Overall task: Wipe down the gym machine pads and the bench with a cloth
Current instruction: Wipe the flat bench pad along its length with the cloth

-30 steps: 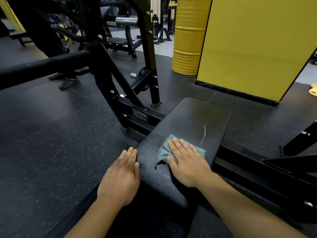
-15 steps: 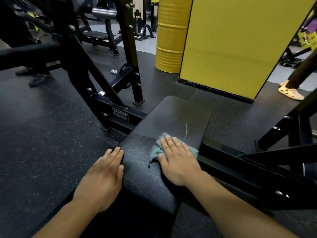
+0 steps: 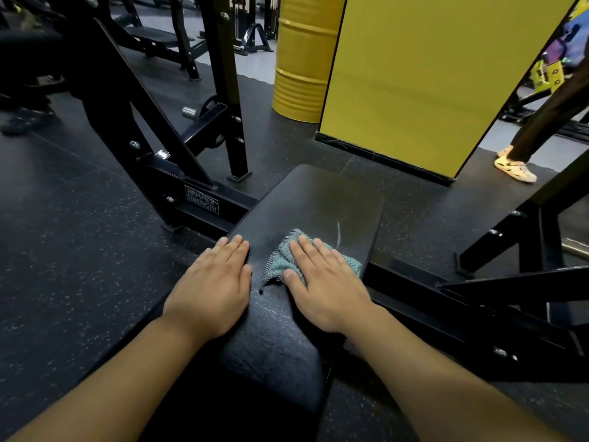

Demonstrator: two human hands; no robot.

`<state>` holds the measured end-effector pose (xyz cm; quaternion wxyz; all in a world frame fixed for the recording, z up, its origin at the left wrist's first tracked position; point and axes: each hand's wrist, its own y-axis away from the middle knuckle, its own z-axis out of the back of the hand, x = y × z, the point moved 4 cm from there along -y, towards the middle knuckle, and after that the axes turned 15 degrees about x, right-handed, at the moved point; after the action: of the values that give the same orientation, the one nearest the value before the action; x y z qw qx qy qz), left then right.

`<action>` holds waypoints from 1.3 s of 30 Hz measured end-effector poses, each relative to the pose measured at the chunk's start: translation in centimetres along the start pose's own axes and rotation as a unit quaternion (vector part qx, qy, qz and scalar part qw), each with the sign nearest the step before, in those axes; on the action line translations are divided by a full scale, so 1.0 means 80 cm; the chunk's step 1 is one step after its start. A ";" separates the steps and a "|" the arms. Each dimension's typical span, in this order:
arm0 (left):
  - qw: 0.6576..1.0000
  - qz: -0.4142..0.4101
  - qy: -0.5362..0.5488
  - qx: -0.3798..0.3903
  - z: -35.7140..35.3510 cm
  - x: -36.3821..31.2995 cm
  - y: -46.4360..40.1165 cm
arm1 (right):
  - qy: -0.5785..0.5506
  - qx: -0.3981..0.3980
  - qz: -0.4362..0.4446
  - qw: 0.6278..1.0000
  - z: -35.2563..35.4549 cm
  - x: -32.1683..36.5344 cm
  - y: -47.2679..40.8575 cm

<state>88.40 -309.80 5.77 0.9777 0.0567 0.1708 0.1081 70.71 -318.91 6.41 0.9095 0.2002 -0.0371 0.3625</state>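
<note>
A black padded bench of a Hammer Strength machine runs away from me in the middle of the view. My right hand lies flat with straight fingers on a folded teal cloth, pressing it onto the pad; cloth shows at the left and right of the fingers. My left hand rests flat on the pad's left edge, fingers straight, beside the cloth and not touching it. A pale streak marks the pad just beyond the cloth.
The black machine frame stands left of the bench, with more black bars on the right. A yellow panel and yellow drum stand behind. A person's leg and pale shoe are at far right.
The view has swung right and closer. My left hand has slid forward along the pad's edge, level with the right hand. The right hand has stayed flat on the cloth.
</note>
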 end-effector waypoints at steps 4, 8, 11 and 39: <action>1.000 -0.014 0.012 0.002 0.000 0.001 -0.006 | -0.001 0.001 -0.026 1.000 -0.004 -0.023 0.021; 0.999 -0.015 0.027 -0.010 0.004 -0.001 -0.019 | -0.002 -0.005 -0.032 0.999 0.002 -0.016 0.004; 0.999 -0.009 0.033 -0.012 0.004 -0.001 -0.026 | 0.002 0.003 -0.019 1.000 0.013 -0.002 -0.032; 1.000 -0.011 0.004 -0.015 0.008 -0.011 -0.044 | 0.015 0.026 -0.037 0.999 0.033 -0.051 -0.047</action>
<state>88.45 -313.44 6.14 0.9789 0.0398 0.1734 0.1002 70.46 -325.04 6.68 0.9173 0.2196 -0.0068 0.3320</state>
